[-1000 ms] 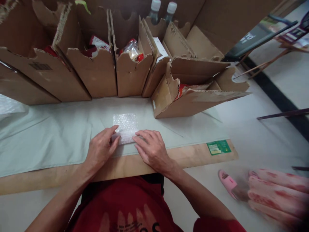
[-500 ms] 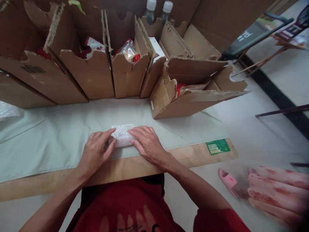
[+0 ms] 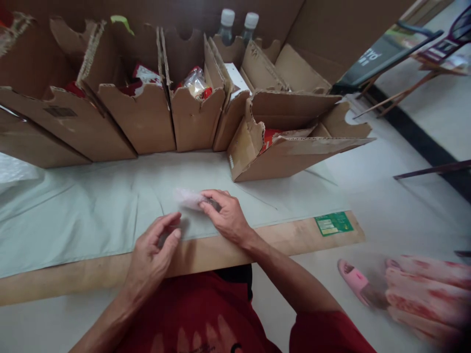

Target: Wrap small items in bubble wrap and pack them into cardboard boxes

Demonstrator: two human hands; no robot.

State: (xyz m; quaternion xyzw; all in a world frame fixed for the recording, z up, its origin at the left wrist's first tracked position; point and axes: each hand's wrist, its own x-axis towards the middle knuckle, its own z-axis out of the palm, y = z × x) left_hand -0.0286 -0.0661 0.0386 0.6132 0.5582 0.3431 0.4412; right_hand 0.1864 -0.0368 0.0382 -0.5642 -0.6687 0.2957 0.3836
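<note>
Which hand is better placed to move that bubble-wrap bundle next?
Probably the right hand: it holds the bubble-wrap bundle by one end, while the left hand is open and apart from it.

"EYO" lettering (image 3: 369, 55) on grey panel (image 3: 386, 53)

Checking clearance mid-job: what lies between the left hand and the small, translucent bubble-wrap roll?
Only the pale green, creased cloth shows between the left hand and the bubble-wrap roll; the head view shows that stretch otherwise bare.
</note>
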